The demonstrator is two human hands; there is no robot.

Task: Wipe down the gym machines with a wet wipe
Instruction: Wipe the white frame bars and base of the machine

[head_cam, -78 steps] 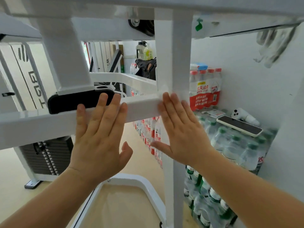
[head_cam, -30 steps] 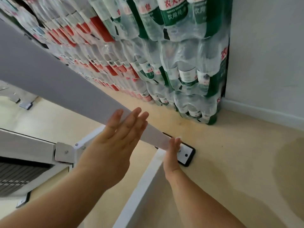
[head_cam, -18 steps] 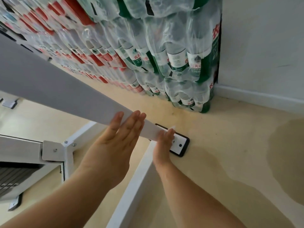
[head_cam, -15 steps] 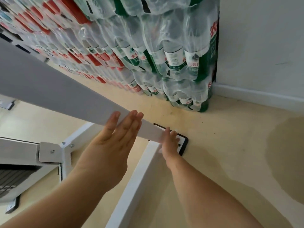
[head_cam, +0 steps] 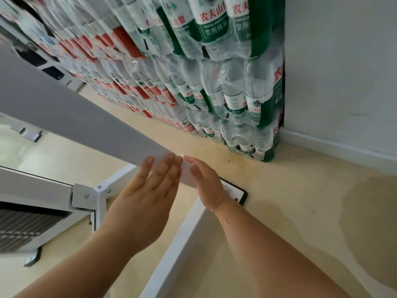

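Pale yellow floor (head_cam: 290, 211) takes up most of what's in front of me, with a darker damp-looking patch (head_cam: 369, 211) spreading over it on the right. A white wall (head_cam: 343, 61) with a skirting board (head_cam: 335, 147) closes off the corner. Shrink-wrapped packs of bottled water (head_cam: 214, 82), green labels nearest the wall and red ones further along, are stacked high against it and run off to the left. The gym machine sits low in that corner. Its broad white frame post (head_cam: 64, 108) slants across from the upper left, and a white base rail (head_cam: 180, 244) runs back along the floor from the foot of the post. A dark weight stack (head_cam: 21, 229) shows at the left edge behind another rail. The person's left hand (head_cam: 148, 196) lies flat on the near face of the post close to its foot, fingers straight and together, gripping nothing. The right hand (head_cam: 207, 186) is laid against the post's other side, fingers also straight, its fingertips almost meeting those of the left. A bolted corner bracket (head_cam: 82, 195) joins the rails on the left. A black foot pad (head_cam: 241, 193) peeps out behind the right wrist. A tiny white scrap (head_cam: 182, 154) shows between the fingertips; I cannot tell whether that is the wet wipe.
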